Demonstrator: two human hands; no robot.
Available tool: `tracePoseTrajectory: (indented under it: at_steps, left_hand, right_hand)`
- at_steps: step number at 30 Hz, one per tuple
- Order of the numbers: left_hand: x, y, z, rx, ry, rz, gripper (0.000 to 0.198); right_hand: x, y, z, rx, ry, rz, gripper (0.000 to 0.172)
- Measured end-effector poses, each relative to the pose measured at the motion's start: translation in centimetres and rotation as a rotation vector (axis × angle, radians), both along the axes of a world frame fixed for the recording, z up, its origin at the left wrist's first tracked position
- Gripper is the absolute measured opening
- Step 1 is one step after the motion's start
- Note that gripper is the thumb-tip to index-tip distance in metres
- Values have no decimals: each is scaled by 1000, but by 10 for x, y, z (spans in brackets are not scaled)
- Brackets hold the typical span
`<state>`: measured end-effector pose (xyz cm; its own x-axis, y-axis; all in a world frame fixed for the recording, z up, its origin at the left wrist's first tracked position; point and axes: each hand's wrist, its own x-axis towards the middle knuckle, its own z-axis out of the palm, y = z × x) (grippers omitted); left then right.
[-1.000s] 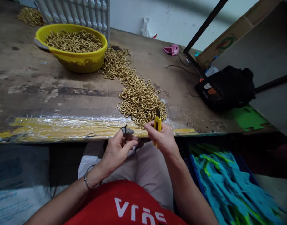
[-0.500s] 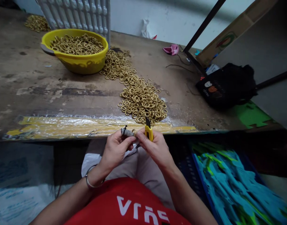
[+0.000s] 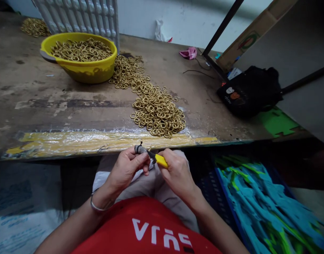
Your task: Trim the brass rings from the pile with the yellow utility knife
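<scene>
My left hand (image 3: 129,164) pinches a gold-coloured ring (image 3: 149,149) between thumb and index finger, over my lap at the table's front edge. A grey wrap (image 3: 141,149) tied with black cord covers that index finger. My right hand (image 3: 175,169) is closed around the yellow handle of a utility knife (image 3: 161,161). The knife's dark blade points left and meets the ring, by the left thumb. Just beyond my hands lies a heap of gold rings (image 3: 159,109) on the table.
A yellow basin (image 3: 90,72) full of rings stands at the back left, before a grey ribbed panel (image 3: 79,17). A black bag (image 3: 250,91) lies on the right. Below the table at right, a blue crate (image 3: 231,208) holds turquoise and green pieces.
My right hand has turned the knife from blade-up to blade-left, bringing it to the ring. The ring has gone from between both hands to the left fingers. The view has shifted slightly.
</scene>
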<state>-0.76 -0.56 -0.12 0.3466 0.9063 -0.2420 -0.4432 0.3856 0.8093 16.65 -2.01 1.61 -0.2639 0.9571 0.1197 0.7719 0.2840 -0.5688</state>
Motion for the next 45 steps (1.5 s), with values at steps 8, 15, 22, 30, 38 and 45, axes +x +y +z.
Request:
tracePoseTrajectory:
  at_steps: [8, 15, 22, 30, 38, 45]
  left_hand:
    - [-3, 2, -1, 142, 263, -12, 22]
    - [-17, -4, 10, 220, 221, -112, 12]
    - [-15, -3, -1, 245, 336, -29, 7]
    - [-18, -2, -7, 144, 233, -84, 16]
    - [-19, 9, -18, 107, 177, -81, 30]
    - [-20, 11, -5, 88, 355, -171, 26]
  right_hand:
    - [-6, 2, 1, 40, -214, -18, 19]
    - [20, 31, -15, -103, -163, -298, 16]
    - [-9, 22, -4, -738, 977, -62, 33]
    - [-12, 20, -6, -658, 1028, -175, 22]
    - [-8, 22, 11, -230, 425, 130, 8]
    - [-4, 21, 1, -167, 352, 196, 7]
